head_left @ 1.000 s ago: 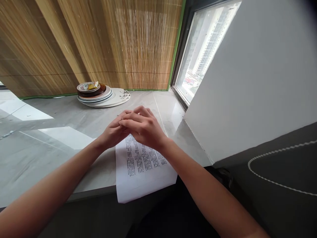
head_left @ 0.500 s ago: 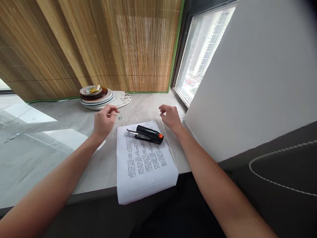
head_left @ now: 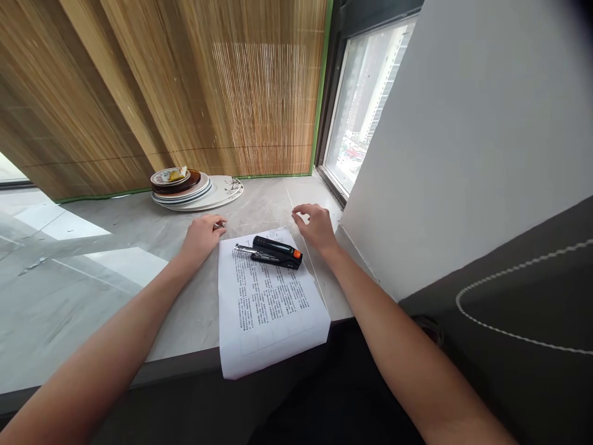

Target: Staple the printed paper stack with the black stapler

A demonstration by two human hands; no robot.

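Observation:
A black stapler (head_left: 277,252) with an orange end lies opened on a sheaf of printed paper (head_left: 269,337), its metal part swung out to the left. My left hand (head_left: 202,236) rests on the counter by the paper's upper left corner. Its fingers are bent together and cover the spot beneath them, so anything in them is hidden. To the right of the paper's top edge is my right hand (head_left: 317,227), thumb and forefinger brought together in a pinch. Whatever may be between those tips is too small to make out. Neither hand touches the stapler.
Stacked plates (head_left: 178,185) stand on a large oval plate (head_left: 227,190) at the back of the counter (head_left: 139,225). Behind hangs a bamboo blind (head_left: 208,93). A window (head_left: 356,105) and a white wall (head_left: 445,154) border the right side. The paper hangs over the front edge.
My left hand has come down to the counter, over the place where small shiny pieces lay. The right hand's thumb and forefinger have drawn into a pinch. Stapler and paper stay put.

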